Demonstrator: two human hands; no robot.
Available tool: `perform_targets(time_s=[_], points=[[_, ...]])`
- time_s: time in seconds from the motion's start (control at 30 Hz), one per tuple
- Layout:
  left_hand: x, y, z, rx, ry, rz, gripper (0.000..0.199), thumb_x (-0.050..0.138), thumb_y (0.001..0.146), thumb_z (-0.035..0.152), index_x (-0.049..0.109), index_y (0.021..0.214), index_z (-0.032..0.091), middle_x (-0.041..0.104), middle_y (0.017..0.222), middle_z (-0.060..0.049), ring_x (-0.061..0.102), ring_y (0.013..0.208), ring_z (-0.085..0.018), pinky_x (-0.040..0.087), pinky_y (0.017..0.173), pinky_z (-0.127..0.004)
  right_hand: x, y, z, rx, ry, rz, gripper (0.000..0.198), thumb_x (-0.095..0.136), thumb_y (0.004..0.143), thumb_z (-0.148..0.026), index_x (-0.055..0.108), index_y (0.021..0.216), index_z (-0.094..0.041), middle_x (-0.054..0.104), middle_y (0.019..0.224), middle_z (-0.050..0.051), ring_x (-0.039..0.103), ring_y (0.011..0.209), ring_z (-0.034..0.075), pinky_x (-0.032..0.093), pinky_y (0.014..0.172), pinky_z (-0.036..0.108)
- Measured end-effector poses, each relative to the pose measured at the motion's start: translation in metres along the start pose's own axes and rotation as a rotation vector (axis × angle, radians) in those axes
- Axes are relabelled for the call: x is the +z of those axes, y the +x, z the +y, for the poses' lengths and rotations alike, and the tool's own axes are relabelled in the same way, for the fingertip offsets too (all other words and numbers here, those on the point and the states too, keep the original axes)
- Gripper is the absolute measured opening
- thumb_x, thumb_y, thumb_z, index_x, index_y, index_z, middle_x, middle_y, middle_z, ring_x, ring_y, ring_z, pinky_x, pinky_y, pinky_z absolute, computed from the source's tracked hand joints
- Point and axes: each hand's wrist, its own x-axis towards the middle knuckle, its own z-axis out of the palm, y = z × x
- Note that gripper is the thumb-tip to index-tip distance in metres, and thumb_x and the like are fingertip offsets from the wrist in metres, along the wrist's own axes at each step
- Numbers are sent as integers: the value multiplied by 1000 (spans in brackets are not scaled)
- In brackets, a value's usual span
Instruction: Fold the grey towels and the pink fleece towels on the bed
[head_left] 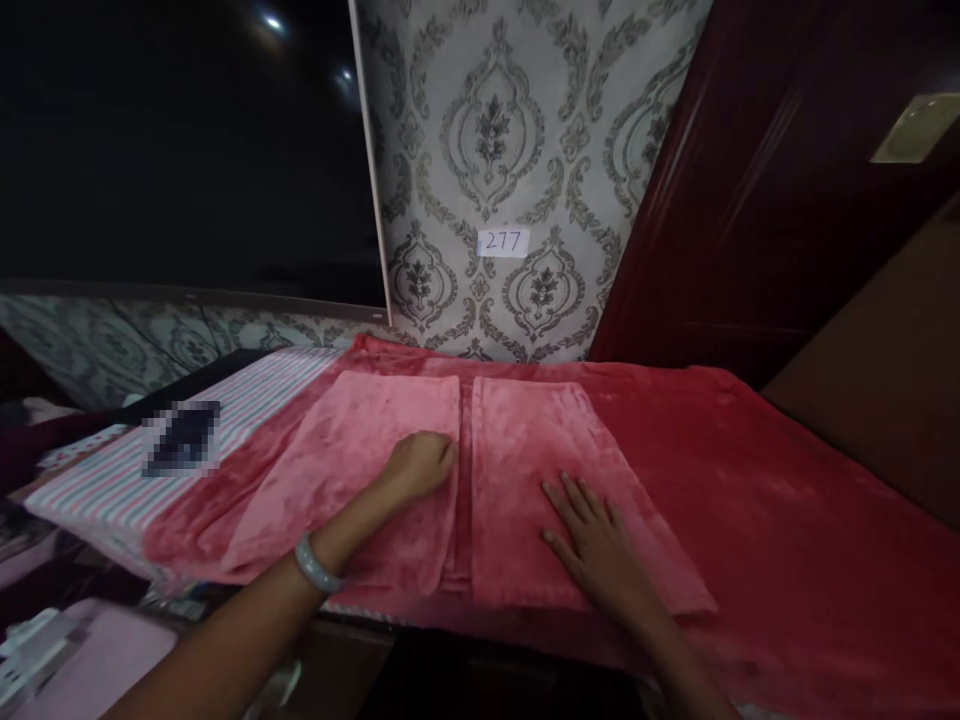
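Note:
Two pale pink plush panels lie side by side on a darker red plush cover (780, 500), with a narrow gap between them. Whether they are one folded blanket or separate pieces I cannot tell. My left hand (421, 462), with a grey-blue bangle (315, 565) on its wrist, is closed at the inner edge of the left pink panel (322, 460); its fingertips are mostly hidden. On the right pink panel (525, 480) my right hand (596, 535) rests flat, fingers spread and holding nothing.
Striped fabric (255, 400) lies left of the red cover, with a blurred dark object (184, 440) on it. A large dark screen (187, 150) stands behind. The patterned wall (487, 150) bears a paper label (503, 242) reading 277. A white power strip (34, 655) sits at lower left.

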Motion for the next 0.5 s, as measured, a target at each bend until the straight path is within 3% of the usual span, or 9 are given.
perform_targets(time_s=[0.07, 0.17, 0.3, 0.4, 0.5], points=[[-15, 29, -6, -31, 3, 65, 40, 35, 98, 25, 70, 115, 17, 70, 123, -15, 66, 116, -25, 47, 101, -35, 2, 0, 0, -4, 2, 1, 63, 39, 99, -55, 31, 158, -35, 24, 166, 3, 22, 153, 31, 23, 120, 62], [-19, 72, -15, -59, 11, 107, 50, 41, 96, 27, 52, 143, 13, 49, 152, -20, 50, 138, -27, 40, 112, -40, 5, 1, 1, -7, 24, 11, 62, 40, 99, -54, 32, 158, -37, 25, 165, 2, 23, 153, 31, 24, 120, 62], [17, 108, -29, -86, 43, 136, 61, 41, 98, 38, 40, 152, 10, 33, 161, -24, 28, 152, -35, 28, 118, -59, 3, 2, 1, 11, 70, -21, 62, 42, 99, -55, 30, 158, -39, 22, 165, 1, 22, 153, 32, 23, 121, 64], [52, 120, -40, -52, 144, 118, 61, 37, 99, 42, 39, 154, 16, 35, 162, -19, 28, 152, -35, 22, 119, -64, -3, 3, -2, 39, 84, -97, 62, 39, 100, -57, 25, 158, -38, 16, 165, 0, 16, 153, 31, 19, 121, 65], [68, 124, -49, -48, 180, 122, 61, 34, 100, 45, 37, 156, 19, 35, 162, -15, 27, 152, -33, 22, 119, -64, -7, 7, -5, 60, 70, -178, 63, 37, 101, -58, 22, 158, -37, 10, 165, -1, 11, 154, 30, 16, 122, 63]])
